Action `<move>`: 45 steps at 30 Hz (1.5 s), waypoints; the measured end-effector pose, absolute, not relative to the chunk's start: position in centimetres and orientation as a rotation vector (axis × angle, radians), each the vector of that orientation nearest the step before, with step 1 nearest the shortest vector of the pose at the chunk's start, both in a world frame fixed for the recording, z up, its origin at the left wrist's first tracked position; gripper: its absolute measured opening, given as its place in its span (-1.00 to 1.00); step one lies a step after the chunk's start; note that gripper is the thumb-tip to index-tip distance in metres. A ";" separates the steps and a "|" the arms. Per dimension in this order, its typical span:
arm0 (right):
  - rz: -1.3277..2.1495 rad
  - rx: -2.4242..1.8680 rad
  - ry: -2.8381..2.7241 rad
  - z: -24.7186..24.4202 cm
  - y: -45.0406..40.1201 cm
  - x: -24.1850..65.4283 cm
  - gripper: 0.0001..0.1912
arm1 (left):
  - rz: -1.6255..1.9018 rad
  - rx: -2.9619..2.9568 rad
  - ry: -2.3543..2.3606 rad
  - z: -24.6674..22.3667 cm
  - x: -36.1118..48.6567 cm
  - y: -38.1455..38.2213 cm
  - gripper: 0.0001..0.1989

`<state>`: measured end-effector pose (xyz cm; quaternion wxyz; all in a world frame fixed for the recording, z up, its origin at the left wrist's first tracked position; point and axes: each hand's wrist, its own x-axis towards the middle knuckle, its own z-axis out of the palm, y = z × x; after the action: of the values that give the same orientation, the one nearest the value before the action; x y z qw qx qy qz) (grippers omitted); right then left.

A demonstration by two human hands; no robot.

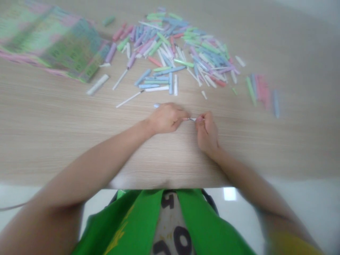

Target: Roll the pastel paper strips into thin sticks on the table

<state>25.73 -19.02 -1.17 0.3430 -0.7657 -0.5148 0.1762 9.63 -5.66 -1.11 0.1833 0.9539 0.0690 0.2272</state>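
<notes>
Near the table's front middle, my left hand (167, 117) and my right hand (207, 132) pinch a thin white stick-like piece (192, 119) with a dark part between them. Its ends are hidden by my fingers. A pale blue piece (156, 105) pokes out beside my left hand; whether the hand touches it is unclear. Behind my hands lies a small group of blue and white sticks (156, 82). Two thin white rods with dark tips lie left of it, one (129, 99) touching a white stick, the other (120, 79) joined to a purple piece.
A large pile of coloured small tubes (207, 49) covers the back middle of the table (66, 117). Printed green and pink sheets (61, 42) lie at the back left. Red, green and blue pieces (262, 92) lie on the right.
</notes>
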 end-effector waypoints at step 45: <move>0.418 -1.899 -1.347 -1.1 -18.6 25.2 -0.68 | 0.723 2.705 0.244 -1.1 9.6 -6.4 -0.53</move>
<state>25.15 -18.59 -1.11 0.3783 -0.7431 -0.5272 0.1634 9.56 -6.42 -1.09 0.1647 0.9493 0.0856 0.2537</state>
